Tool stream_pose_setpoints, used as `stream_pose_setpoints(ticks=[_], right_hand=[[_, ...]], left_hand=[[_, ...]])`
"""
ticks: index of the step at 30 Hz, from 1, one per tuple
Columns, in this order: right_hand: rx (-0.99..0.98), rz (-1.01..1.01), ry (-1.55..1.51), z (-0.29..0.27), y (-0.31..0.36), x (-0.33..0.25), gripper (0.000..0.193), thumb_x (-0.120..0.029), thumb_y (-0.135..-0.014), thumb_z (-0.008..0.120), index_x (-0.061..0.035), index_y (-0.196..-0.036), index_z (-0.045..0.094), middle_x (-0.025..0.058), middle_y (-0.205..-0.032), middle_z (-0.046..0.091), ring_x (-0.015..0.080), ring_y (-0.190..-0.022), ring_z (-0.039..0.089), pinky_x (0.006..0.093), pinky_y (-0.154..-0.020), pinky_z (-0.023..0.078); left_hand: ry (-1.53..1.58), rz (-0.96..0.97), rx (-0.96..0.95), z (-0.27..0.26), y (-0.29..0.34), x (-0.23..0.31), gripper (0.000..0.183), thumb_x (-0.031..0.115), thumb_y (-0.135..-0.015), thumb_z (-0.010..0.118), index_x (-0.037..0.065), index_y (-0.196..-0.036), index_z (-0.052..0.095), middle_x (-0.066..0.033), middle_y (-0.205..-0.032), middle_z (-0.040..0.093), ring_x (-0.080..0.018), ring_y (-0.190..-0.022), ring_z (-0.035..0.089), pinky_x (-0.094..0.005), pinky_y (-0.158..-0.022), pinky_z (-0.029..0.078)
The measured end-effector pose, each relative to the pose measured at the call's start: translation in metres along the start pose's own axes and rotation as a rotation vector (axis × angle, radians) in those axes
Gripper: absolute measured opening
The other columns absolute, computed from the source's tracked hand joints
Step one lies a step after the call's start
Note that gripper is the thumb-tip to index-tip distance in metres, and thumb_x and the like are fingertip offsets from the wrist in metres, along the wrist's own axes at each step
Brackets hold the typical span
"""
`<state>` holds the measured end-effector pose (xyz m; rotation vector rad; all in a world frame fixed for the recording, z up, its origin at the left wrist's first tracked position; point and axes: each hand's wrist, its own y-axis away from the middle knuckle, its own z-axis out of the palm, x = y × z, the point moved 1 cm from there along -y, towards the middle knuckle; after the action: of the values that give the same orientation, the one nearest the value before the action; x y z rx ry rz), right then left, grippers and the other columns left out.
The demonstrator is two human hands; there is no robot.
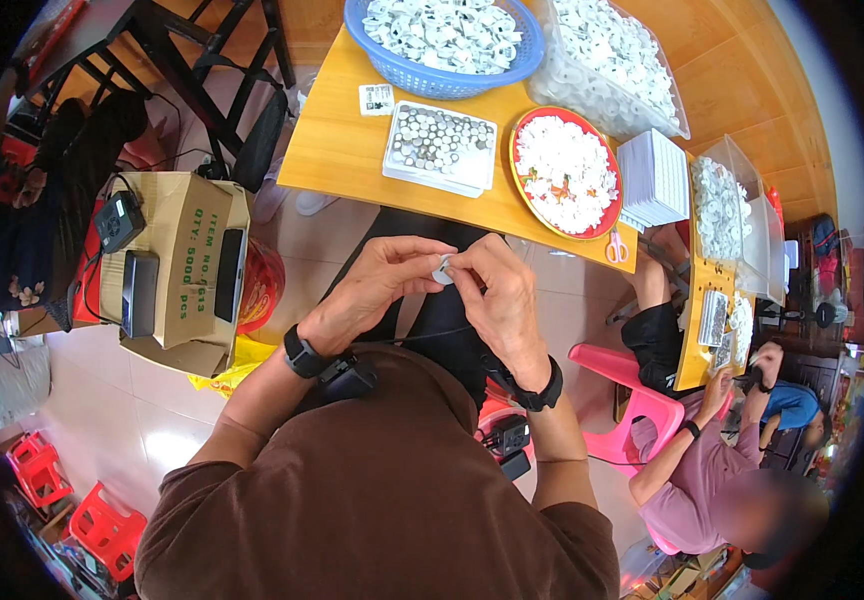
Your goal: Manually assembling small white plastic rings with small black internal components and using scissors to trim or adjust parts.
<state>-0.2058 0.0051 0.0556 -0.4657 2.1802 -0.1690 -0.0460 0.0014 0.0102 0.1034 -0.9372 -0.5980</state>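
Above my lap, my left hand (pixel 397 272) and my right hand (pixel 497 288) meet at the fingertips. Between them they pinch a small white rounded piece (pixel 443 271), partly covered by the fingers, so its exact kind does not show. Just beyond, on the wooden table (pixel 337 150), a white tray (pixel 437 183) holds many small silver discs like button cells. To its right lies a red plate with a gold rim (pixel 614 205), heaped with small white parts (pixel 567 165).
A blue basket (pixel 442 88) and a clear bin (pixel 602 108) of white pieces stand at the back. Pink-handled scissors (pixel 616 246) lie near the table edge. A cardboard box (pixel 187 260) is at left; a co-worker (pixel 697 480) sits at right by a pink chair (pixel 637 415).
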Motion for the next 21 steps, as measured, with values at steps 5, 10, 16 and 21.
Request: stream_pose_setpoints(ticks=[5, 10, 16, 21], right_hand=[[0.056, -0.031, 0.023, 0.009, 0.006, -0.002, 0.014, 0.005, -0.074, 0.063, -0.0021, -0.086, 0.06, 0.0101, -0.075, 0.054, 0.0259, -0.061, 0.06, 0.0321, -0.051, 0.047], [0.151, 0.236, -0.405, 0.01, 0.013, 0.009, 0.014, 0.004, -0.079, 0.062, -0.0012, -0.092, 0.059, 0.0045, -0.078, 0.057, 0.0119, -0.064, 0.06, 0.023, -0.055, 0.05], [0.152, 0.496, -0.703, 0.017, 0.019, 0.009, 0.009, 0.002, -0.083, 0.059, 0.0012, -0.092, 0.058, 0.0028, -0.08, 0.061, 0.0074, -0.07, 0.06, 0.0209, -0.062, 0.052], [0.153, 0.515, -0.802, 0.018, 0.016, 0.003, 0.008, 0.005, -0.083, 0.057, 0.0024, -0.091, 0.057, 0.0039, -0.077, 0.061, 0.0074, -0.07, 0.06, 0.0216, -0.066, 0.053]], left_hand=[[-0.2, 0.079, -0.013, -0.001, 0.0, 0.001, 0.019, 0.008, -0.086, 0.062, 0.001, -0.103, 0.062, -0.0069, -0.099, 0.064, -0.0101, -0.088, 0.06, -0.0233, -0.076, 0.051], [-0.16, 0.138, 0.021, 0.009, 0.0, 0.006, 0.016, 0.006, -0.085, 0.062, 0.001, -0.1, 0.061, -0.006, -0.095, 0.063, -0.0098, -0.086, 0.059, -0.0231, -0.073, 0.051], [-0.221, 0.225, 0.075, 0.011, -0.001, 0.001, 0.012, 0.003, -0.084, 0.061, 0.001, -0.096, 0.061, -0.0049, -0.092, 0.062, -0.0104, -0.084, 0.06, -0.0237, -0.072, 0.051], [-0.206, 0.302, 0.077, 0.015, -0.001, -0.004, 0.01, 0.003, -0.084, 0.062, -0.002, -0.092, 0.061, -0.0046, -0.094, 0.052, -0.0107, -0.081, 0.06, -0.0226, -0.069, 0.05]])
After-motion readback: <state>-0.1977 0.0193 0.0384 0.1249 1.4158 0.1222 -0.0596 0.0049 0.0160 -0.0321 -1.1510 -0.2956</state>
